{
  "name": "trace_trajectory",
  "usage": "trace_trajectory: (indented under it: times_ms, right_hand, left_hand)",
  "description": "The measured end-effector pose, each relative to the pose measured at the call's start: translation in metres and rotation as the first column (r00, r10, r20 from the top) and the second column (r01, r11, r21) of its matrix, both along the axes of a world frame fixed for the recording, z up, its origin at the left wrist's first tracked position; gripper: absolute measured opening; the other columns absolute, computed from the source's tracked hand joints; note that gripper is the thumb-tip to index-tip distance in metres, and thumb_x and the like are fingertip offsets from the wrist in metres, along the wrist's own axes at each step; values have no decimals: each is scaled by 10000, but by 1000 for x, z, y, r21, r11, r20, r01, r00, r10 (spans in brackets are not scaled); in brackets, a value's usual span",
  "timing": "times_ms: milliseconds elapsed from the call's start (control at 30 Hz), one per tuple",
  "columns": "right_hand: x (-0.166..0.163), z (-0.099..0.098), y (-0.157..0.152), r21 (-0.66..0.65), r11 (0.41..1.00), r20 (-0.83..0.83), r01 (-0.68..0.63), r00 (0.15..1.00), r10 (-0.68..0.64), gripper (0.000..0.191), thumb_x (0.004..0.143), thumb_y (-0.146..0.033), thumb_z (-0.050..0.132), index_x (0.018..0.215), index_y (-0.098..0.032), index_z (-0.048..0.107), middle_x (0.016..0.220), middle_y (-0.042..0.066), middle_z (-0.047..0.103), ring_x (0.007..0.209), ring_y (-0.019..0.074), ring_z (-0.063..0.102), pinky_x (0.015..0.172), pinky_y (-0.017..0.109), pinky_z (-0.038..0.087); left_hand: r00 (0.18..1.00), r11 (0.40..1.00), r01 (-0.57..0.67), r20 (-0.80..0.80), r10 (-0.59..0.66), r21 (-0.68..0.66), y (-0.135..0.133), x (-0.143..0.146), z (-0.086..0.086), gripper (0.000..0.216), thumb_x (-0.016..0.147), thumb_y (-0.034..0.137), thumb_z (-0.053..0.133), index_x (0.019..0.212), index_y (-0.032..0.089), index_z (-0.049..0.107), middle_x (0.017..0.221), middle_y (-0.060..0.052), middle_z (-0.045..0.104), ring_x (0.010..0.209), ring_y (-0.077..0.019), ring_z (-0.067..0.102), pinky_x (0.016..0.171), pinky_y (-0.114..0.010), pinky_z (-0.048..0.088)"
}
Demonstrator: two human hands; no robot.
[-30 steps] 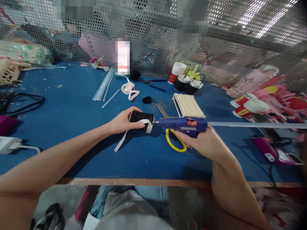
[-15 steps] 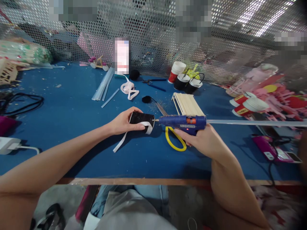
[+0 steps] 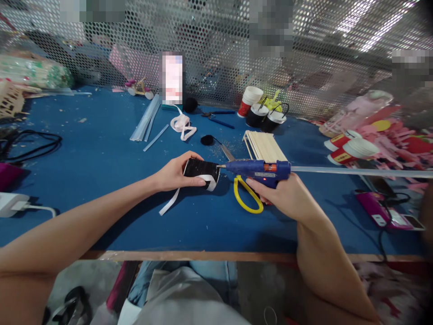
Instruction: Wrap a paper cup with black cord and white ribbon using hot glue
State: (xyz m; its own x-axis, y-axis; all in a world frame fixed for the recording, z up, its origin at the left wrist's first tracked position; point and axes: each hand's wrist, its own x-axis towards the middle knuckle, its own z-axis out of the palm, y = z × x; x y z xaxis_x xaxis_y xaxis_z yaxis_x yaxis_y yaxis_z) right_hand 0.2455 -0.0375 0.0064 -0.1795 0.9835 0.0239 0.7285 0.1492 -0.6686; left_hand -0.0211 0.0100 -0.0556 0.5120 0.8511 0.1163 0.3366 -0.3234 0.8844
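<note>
Left hand (image 3: 174,174) clamps the black cup (image 3: 200,168) mid-worktop (image 3: 101,153), right hand (image 3: 287,196) grips the glue gun (image 3: 259,169), nozzle at the cup's white ribbon (image 3: 189,192); hot glue likely burns nearby fingertips.

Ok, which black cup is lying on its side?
The black cup in the left hand, with white ribbon round it. The other two black cups stand upright at the back by the mesh.
</note>
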Motion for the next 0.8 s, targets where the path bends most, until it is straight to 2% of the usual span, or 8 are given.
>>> trace_trajectory:
  times_ms: [333, 533, 800]
  right_hand:
    - [-2, 1, -3, -92, 996, -10, -9, 1000, 8, 372, 734, -466, 628, 495, -231, 465, 435, -21, 534, 397, 135, 517, 445, 274, 454]
    - [1, 0, -3, -102, 995, -16, -10, 1000, 8, 349, 727, -480, 631, 525, -228, 498, 420, -22, 525, 398, 137, 501, 434, 276, 433]
    - [2, -2, -4, -79, 997, 9, -9, 1000, 10, 299, 727, -475, 631, 602, -224, 526, 452, -32, 524, 425, 135, 490, 461, 279, 429]
  left_hand:
    - [1000, 1000, -18, 4, 18, 11, 0, 0, 3, 521, 680, 463, 703, 1068, 181, 499, 948, -31, 576, 820, -170, 541, 702, -265, 430]
    - [999, 998, -51, 12, 52, -25, 1, 0, 3, 540, 666, 477, 705, 1068, 182, 498, 858, -9, 568, 737, -148, 528, 641, -241, 412]
    - [996, 996, -72, 48, 75, -45, 2, 0, 2, 531, 675, 463, 707, 1070, 176, 500, 858, -4, 562, 734, -134, 517, 642, -229, 404]
